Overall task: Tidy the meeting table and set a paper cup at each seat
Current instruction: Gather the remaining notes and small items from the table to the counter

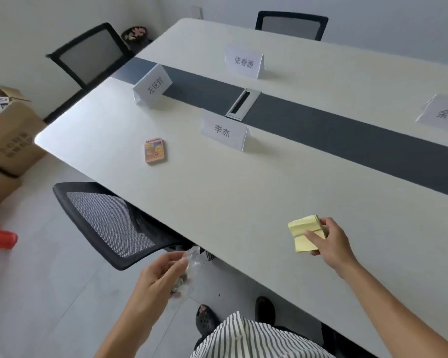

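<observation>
My right hand (330, 241) grips a yellow sticky-note pad (304, 236) just above the near part of the white meeting table (217, 197). My left hand (161, 277) hangs off the table's edge, over the floor, closed on a crumpled clear plastic bag (189, 270) with small dark bits inside. A small orange spiral notebook (154, 151) lies flat near the table's left end. No paper cup is in view.
Several folded white name cards (224, 131) stand on the table beside a dark centre strip with a cable hatch (242, 104). Black mesh chairs (109, 223) stand at the near left, far left and far side. Cardboard boxes (11, 135) sit on the floor at left.
</observation>
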A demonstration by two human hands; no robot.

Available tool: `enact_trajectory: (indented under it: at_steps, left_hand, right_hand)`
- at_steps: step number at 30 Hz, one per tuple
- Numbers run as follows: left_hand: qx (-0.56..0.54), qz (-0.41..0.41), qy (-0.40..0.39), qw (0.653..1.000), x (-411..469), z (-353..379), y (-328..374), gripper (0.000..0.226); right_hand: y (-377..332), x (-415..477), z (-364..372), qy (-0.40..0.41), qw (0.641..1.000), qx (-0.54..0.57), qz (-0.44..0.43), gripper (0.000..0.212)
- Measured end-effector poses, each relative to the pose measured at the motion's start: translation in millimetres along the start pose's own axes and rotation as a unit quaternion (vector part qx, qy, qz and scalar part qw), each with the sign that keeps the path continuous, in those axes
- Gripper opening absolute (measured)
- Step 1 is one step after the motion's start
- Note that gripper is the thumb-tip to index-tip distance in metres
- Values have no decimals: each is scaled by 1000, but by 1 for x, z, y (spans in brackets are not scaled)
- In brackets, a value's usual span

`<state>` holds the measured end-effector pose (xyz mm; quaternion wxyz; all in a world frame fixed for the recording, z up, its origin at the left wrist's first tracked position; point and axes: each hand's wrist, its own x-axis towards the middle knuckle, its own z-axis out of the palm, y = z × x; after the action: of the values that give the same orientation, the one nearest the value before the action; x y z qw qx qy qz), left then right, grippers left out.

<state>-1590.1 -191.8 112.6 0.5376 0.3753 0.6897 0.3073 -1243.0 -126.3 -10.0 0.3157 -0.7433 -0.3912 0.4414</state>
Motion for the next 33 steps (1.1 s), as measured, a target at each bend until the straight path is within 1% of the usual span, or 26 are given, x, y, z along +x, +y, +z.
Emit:
enact_trajectory:
  at_steps: [1, 3, 5, 7, 9, 10, 12, 13, 14, 18, 21, 23, 25, 28, 30, 31, 33]
  left_hand:
    - [-6, 1, 7, 1000, -2, -1, -1, 14]
    - [-24, -1, 27, 999, -7, -6, -5, 13]
    - [-48, -11, 57, 997, -16, -13, -11, 13]
    - [-68, -22, 89, 993, -27, -22, -21, 12]
    - [-87, -31, 121, 988, -40, -33, -30, 12]
    - [-95, -35, 136, 986, -46, -39, -36, 12]
    - [-108, -41, 160, 980, -58, -53, -47, 13]
    - [-114, -43, 170, 978, -64, -61, -52, 13]
    - [-121, -44, 180, 975, -69, -68, -58, 12]
    - [-151, -44, 210, 965, -89, -104, -79, 10]
    - [-163, -45, 227, 959, -104, -140, -96, 11]
    - [-168, -48, 238, 955, -116, -171, -108, 12]
    - [-170, -43, 252, 952, -130, -207, -121, 13]
    - [-173, -41, 280, 943, -149, -263, -144, 12]
    - [-175, -40, 300, 937, -158, -295, -158, 12]
    - [-178, -40, 305, 935, -160, -307, -164, 12]
    - [-189, -38, 307, 932, -160, -328, -171, 12]
  right_hand:
    - [-15, -7, 6, -41, 998, 42, -8, 37]
    - [-43, -19, 20, -130, 987, 84, -34, 46]
    - [-69, -30, 37, -194, 974, 98, -63, 38]
    - [-92, -43, 57, -238, 961, 113, -78, 29]
    - [-111, -55, 79, -274, 950, 118, -93, 32]
    - [-119, -62, 90, -293, 943, 115, -103, 36]
    - [-133, -75, 110, -333, 930, 111, -109, 56]
    - [-138, -82, 120, -351, 924, 107, -107, 62]
    - [-143, -91, 130, -367, 918, 97, -111, 62]
    - [-158, -131, 168, -408, 900, 56, -146, 50]
    - [-166, -163, 202, -425, 892, 39, -147, 43]
    - [-167, -187, 231, -443, 886, 38, -133, 38]
    - [-168, -213, 264, -463, 880, 46, -101, 33]
    - [-171, -256, 317, -506, 860, 72, -16, 52]
    - [-177, -281, 347, -508, 858, 78, 26, 58]
    - [-179, -291, 359, -499, 863, 73, 35, 59]
    - [-183, -302, 380, -487, 872, 54, 21, 53]
